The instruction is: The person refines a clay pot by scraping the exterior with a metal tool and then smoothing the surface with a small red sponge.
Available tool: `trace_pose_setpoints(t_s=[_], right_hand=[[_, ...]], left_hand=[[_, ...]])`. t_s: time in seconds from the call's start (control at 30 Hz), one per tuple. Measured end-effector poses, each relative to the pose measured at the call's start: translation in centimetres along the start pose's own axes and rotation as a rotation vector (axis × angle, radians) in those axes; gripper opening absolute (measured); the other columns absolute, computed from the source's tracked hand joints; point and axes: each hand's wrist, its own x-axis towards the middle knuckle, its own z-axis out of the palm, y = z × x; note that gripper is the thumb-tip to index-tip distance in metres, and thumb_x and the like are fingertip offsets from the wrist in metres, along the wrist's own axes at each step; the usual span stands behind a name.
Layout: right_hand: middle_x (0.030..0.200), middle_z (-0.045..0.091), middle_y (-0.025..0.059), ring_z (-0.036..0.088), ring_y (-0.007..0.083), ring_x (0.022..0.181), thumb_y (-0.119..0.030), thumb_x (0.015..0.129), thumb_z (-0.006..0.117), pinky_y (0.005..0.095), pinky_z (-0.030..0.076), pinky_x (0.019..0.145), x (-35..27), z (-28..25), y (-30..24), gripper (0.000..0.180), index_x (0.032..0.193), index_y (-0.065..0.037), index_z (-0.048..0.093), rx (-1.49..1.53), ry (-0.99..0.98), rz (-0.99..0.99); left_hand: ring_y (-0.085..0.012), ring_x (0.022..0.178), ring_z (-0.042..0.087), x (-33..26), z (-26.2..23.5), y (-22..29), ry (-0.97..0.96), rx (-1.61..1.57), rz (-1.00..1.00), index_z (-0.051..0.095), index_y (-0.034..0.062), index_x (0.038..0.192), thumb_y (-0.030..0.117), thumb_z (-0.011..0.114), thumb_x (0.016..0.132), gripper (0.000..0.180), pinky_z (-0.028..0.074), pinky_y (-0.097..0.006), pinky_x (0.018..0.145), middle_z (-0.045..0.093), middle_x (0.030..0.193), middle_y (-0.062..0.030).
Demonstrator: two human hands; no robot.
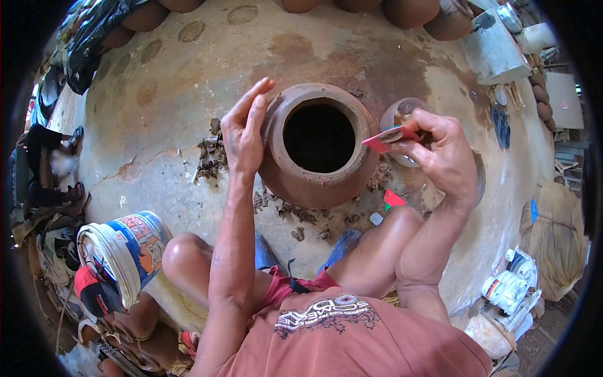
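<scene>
A round brown clay pot (320, 191) with a wide dark mouth stands upright on the floor between my knees. My left hand (245, 129) lies along the pot's left side, fingers stretched out and thumb near the rim. At the right of the rim, my right hand (440, 147) is closed on a flat red scraper (379, 141) with clay smeared on it. Whether the scraper's tip touches the rim I cannot tell. Partly hidden behind my right hand is a round bowl (392, 118). Clay scraps (211, 154) lie around the pot's base.
A red and green flat piece (394, 198) and a small white object (375, 218) lie by my right knee. A plastic bucket (135, 242) stands at left. Clay pots (411, 11) line the far edge; a pale block (496, 53) sits far right. A person's feet (76, 191) show at left.
</scene>
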Motion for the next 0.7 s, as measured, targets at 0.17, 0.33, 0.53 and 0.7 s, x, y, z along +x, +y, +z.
trace_pose_setpoints(t_s=[0.17, 0.33, 0.53, 0.7], right_hand=[[0.074, 0.07, 0.0157, 0.069, 0.0193, 0.069, -0.008, 0.091, 0.075, 0.0409, 0.053, 0.067, 0.0, 0.2, 0.6, 0.01, 0.093, 0.0, 0.071, -0.245, 0.483, 0.108], [0.081, 0.074, 0.0185, 0.075, 0.0274, 0.074, -0.005, 0.091, 0.069, 0.0406, 0.056, 0.07, 0.7, 2.4, -1.4, 0.009, 0.097, 0.0, 0.067, -0.146, 0.656, 0.052], [0.086, 0.077, 0.0197, 0.078, 0.0348, 0.081, -0.01, 0.092, 0.068, 0.0446, 0.058, 0.075, 2.9, 2.3, 2.8, 0.016, 0.104, -0.001, 0.067, -0.203, 0.756, 0.124], [0.087, 0.077, 0.0218, 0.079, 0.0318, 0.08, -0.017, 0.098, 0.073, 0.0437, 0.058, 0.074, 3.0, 2.2, 4.5, 0.025, 0.116, -0.001, 0.072, -0.218, 0.748, 0.22]], left_hand=[[-0.0293, 0.147, 0.054, -4.0, -0.2, 0.1, -0.002, -0.013, -0.056, 0.064, -0.003, 0.147, 0.02, 0.057, 0.111, 0.043, 0.038, -0.041, 0.124, 0.066, 0.148, -0.0196], [-0.0361, 0.157, 0.042, -6.3, 0.1, 0.3, 0.038, 0.135, 0.032, 0.063, 0.0, 0.149, 0.021, 0.057, 0.11, 0.044, 0.029, -0.047, 0.129, 0.062, 0.154, -0.0194], [-0.0361, 0.157, 0.041, -6.4, 0.1, 0.5, 0.001, 0.163, 0.049, 0.063, 0.0001, 0.148, 0.02, 0.059, 0.109, 0.044, 0.029, -0.046, 0.129, 0.06, 0.156, -0.0199], [-0.0358, 0.156, 0.043, -6.6, 0.5, 0.9, -0.015, 0.172, 0.06, 0.064, 0.0007, 0.147, 0.021, 0.06, 0.109, 0.043, 0.032, -0.046, 0.128, 0.059, 0.157, -0.02]])
